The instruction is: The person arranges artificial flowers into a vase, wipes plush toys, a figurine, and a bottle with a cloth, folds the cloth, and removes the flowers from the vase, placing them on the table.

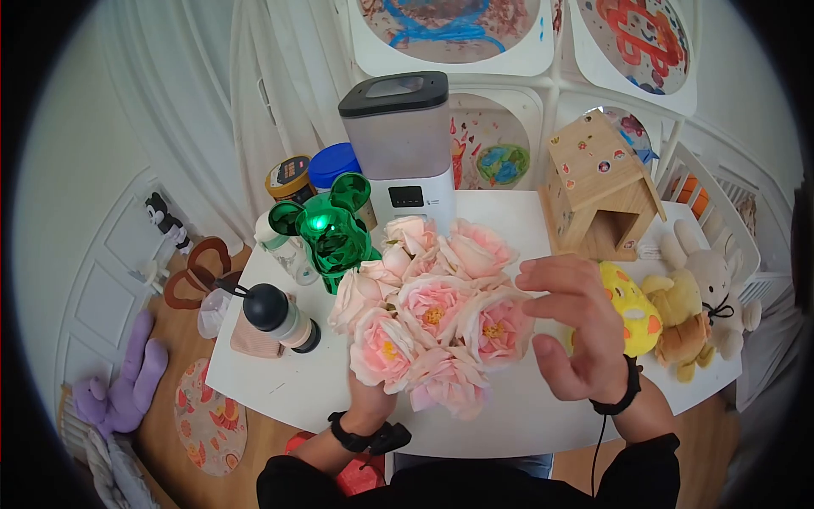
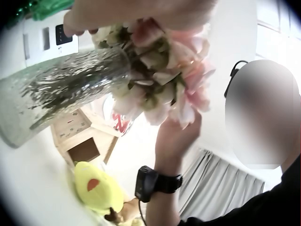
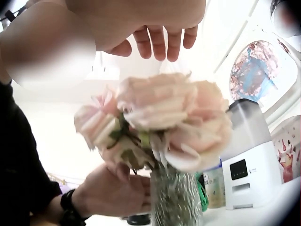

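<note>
A bouquet of pale pink flowers (image 1: 432, 312) stands in a textured clear glass vase (image 3: 175, 200); in the head view the blooms hide the vase. My left hand (image 3: 115, 193) is beside the vase's upper part, just under the blooms, with its fingers extended along the glass. From above, most of that hand (image 1: 371, 400) is covered by the flowers. My right hand (image 1: 570, 327) is raised at the right side of the bouquet, fingers loosely bent and spread, holding nothing. In the right wrist view its fingertips (image 3: 173, 52) hang above the petals.
Behind the bouquet are a shiny green bear-shaped object (image 1: 332, 233) and a white-and-grey dispenser (image 1: 415, 191). A dark-topped bottle (image 1: 275, 314) stands left on the white table (image 1: 526, 424). At the right are a wooden house (image 1: 593, 182), a yellow plush (image 1: 629, 310) and other soft toys.
</note>
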A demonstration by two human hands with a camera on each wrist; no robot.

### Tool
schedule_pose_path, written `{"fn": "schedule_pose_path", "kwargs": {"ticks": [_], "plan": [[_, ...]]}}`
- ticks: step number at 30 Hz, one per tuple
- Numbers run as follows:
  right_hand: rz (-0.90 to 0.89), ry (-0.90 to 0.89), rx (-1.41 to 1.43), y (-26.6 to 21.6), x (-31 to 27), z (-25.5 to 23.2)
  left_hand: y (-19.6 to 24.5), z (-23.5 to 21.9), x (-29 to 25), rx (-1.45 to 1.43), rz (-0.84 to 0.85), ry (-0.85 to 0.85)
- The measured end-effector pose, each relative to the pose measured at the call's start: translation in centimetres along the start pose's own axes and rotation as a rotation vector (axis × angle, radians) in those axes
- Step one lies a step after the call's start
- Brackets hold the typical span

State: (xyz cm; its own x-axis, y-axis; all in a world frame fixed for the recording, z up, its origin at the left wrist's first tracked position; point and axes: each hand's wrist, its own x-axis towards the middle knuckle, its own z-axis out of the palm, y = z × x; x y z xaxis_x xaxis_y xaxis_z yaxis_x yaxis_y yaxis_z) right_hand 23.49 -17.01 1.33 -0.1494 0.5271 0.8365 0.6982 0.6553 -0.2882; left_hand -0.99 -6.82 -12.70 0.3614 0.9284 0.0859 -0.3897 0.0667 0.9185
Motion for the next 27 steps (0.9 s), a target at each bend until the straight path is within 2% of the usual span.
{"fn": "schedule_pose_path", "kwargs": {"ticks": [1,3,4,6,8,9,10,12,13,15,16,18,23,25,27], "plan": [[0.013,-0.023,0.022,0.0,1.1,0.0,2.0,1.4,0.0,-0.197,0.156,0.150],[0.018,-0.109,0.051,0.4,3.7,0.8,3.7,0.3,1.0,0.137,0.633,0.106],[0.031,-0.185,0.072,0.5,5.1,1.4,4.9,0.9,1.1,0.135,0.638,0.115],[0.004,-0.230,0.065,1.1,7.1,3.2,8.5,2.7,0.8,0.458,0.815,0.136],[-0.028,-0.577,-0.119,1.8,8.1,4.4,11.4,4.0,0.9,0.734,0.682,-0.152],[0.015,-0.646,-0.161,2.1,7.7,5.4,11.9,4.9,1.0,0.757,0.594,-0.202],[0.006,-0.651,-0.165,2.2,7.8,5.6,11.9,5.5,1.4,0.751,0.600,-0.194],[0.065,-0.749,-0.239,2.0,8.0,5.9,11.9,6.2,2.0,1.174,0.714,-0.248],[0.062,-0.755,-0.246,2.2,7.8,6.0,11.8,6.1,2.1,1.148,0.689,-0.260],[0.011,-0.572,-0.095,2.7,7.0,5.8,11.5,6.0,2.1,1.154,0.668,-0.248],[0.007,-0.582,-0.099,2.6,6.7,5.6,11.3,6.0,2.1,1.169,0.643,-0.238],[0.008,-0.437,-0.053,2.4,6.2,5.5,10.9,6.0,2.0,1.176,0.628,-0.222],[-0.026,-0.352,-0.040,2.4,6.1,5.9,10.3,6.5,2.1,1.178,0.608,-0.219],[-0.033,-0.319,-0.021,2.7,5.8,6.2,10.3,6.5,2.2,1.087,0.557,-0.247],[0.029,-0.249,-0.024,2.9,5.4,6.5,10.0,6.6,2.3,1.094,0.585,-0.242]]}}
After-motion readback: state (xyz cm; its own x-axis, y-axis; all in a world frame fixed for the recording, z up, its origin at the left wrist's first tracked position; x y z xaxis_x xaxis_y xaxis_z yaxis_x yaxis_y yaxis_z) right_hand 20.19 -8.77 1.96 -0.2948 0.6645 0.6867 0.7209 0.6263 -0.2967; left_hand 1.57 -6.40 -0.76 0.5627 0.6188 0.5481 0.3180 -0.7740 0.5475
